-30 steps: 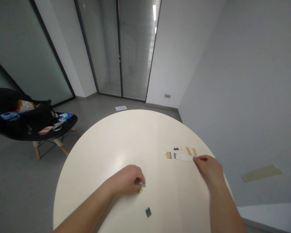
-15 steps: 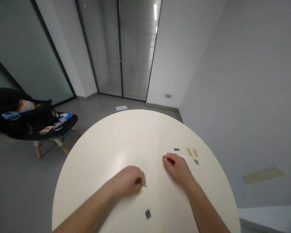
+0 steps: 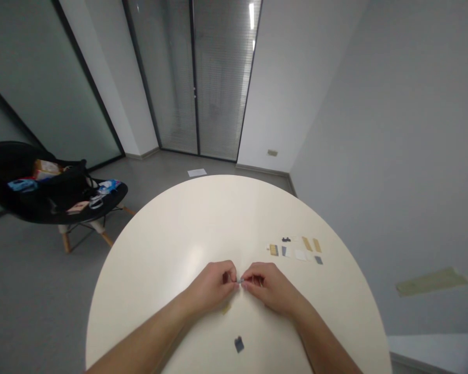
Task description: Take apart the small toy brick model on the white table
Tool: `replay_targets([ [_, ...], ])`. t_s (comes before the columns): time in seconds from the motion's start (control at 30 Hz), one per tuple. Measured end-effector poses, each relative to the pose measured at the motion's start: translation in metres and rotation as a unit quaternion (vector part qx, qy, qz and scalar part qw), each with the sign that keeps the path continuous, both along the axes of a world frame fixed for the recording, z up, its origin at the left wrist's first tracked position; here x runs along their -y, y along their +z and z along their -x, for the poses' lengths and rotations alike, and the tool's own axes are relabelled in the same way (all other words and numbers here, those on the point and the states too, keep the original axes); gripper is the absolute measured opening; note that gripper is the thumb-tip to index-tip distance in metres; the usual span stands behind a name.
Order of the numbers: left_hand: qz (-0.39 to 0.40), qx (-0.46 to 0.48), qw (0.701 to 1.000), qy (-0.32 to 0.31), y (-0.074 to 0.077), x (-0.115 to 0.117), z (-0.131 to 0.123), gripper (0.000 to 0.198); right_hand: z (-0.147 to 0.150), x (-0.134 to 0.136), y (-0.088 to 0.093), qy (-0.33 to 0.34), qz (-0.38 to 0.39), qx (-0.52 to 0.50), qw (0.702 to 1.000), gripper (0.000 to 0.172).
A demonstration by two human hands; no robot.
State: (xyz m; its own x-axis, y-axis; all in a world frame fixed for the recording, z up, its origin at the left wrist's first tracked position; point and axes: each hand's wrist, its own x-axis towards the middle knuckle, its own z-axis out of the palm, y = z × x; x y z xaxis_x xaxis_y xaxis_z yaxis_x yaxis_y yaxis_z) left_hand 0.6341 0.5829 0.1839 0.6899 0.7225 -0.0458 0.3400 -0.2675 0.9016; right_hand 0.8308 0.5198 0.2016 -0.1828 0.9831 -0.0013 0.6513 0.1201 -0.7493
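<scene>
Both hands meet near the middle of the round white table (image 3: pixel 171 234). Between their fingertips is a small grey piece (image 3: pixel 239 281), too small to name. My left hand (image 3: pixel 212 283) pinches it from the left, and my right hand (image 3: pixel 271 285) closes on its right end. Partly hidden below my left hand lies a tan piece (image 3: pixel 226 309). Closer to me, a dark grey flat piece (image 3: pixel 238 344) rests on the tabletop.
Several small flat pieces lie at the table's right: a yellowish piece (image 3: pixel 273 250), a black one (image 3: pixel 286 239), tan strips (image 3: pixel 307 243) and a white one (image 3: pixel 300 255). A black chair (image 3: pixel 113 195) holding a bag stands at left. A wall (image 3: pixel 393 156) rises at right.
My right hand has moved left and toward me from the group of pieces to meet my left hand at the grey piece. The pieces it covered now show.
</scene>
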Motion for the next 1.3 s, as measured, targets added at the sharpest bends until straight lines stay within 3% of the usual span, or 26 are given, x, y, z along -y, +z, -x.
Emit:
replay_targets([
  [0.2, 0.021, 0.009, 1.000, 0.012, -0.002, 0.001, -0.002, 0.008, 0.003, 0.000, 0.003, -0.010, -0.029, -0.010, 0.999, 0.012],
  [0.57, 0.071, 0.083, 0.993, 0.036, -0.020, 0.001, -0.007, 0.015, 0.001, -0.002, -0.007, -0.020, -0.061, -0.025, 0.998, 0.020],
  [0.83, 0.140, 0.121, 0.981, 0.054, -0.017, 0.001, -0.010, 0.020, 0.000, -0.001, -0.011, 0.005, -0.043, 0.017, 0.999, 0.038],
  [1.07, 0.140, 0.126, 0.981, 0.038, -0.018, -0.001, -0.008, 0.017, 0.001, -0.001, -0.011, -0.002, -0.056, 0.053, 0.997, 0.033],
  [1.3, 0.080, 0.055, 0.995, 0.007, -0.016, -0.001, -0.004, 0.004, -0.041, 0.000, -0.010, -0.130, 0.006, 0.114, 0.985, 0.036],
])
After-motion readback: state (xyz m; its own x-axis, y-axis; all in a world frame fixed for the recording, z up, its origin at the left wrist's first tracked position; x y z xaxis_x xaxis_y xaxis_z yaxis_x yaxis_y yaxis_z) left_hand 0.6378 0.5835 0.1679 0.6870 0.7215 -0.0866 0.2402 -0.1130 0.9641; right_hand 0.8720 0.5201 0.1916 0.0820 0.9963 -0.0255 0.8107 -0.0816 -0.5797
